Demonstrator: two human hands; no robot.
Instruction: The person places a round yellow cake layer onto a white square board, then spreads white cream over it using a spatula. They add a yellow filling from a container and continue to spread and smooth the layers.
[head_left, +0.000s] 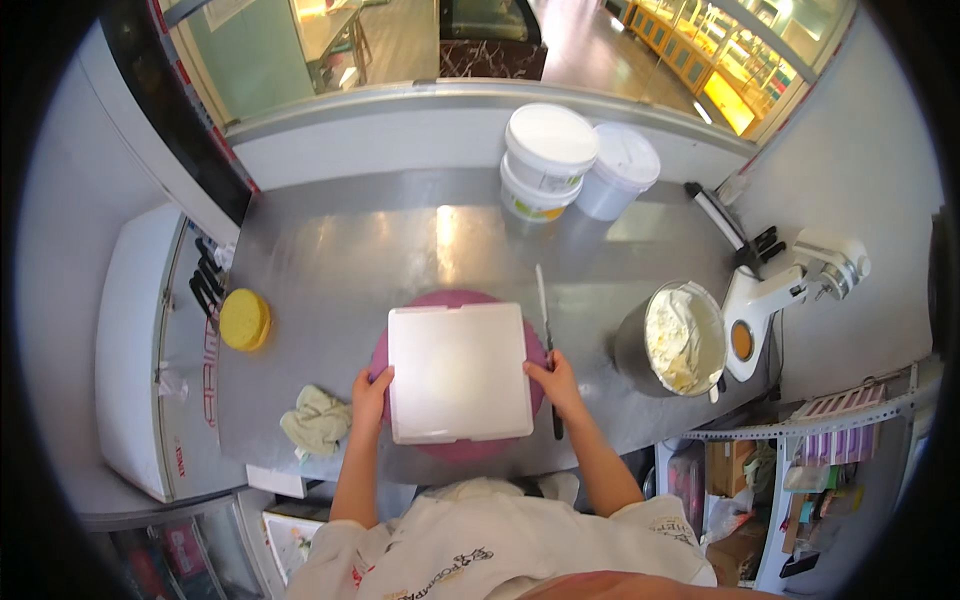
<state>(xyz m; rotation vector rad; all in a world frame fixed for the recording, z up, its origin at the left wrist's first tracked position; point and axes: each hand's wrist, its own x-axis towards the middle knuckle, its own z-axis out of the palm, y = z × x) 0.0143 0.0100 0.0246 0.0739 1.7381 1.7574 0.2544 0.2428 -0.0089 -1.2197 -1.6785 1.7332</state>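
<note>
A square white board or tray (459, 373) lies over a round pink turntable or disc (466, 450), whose rim shows around it. My left hand (370, 395) grips the board's left edge, thumb on top. At the opposite edge, my right hand (556, 382) holds the board the same way. Right beside that hand lies a long palette knife or spatula (544, 315) with a dark handle, partly hidden by the fingers. What supports the board underneath is hidden.
A metal mixing bowl of white cream (675, 341) stands right, near a white stand mixer (757, 307). Lidded white buckets (551, 142) stand at the back. A yellow round cake (245, 320) and crumpled green cloth (316, 421) lie left on the steel table (337, 247).
</note>
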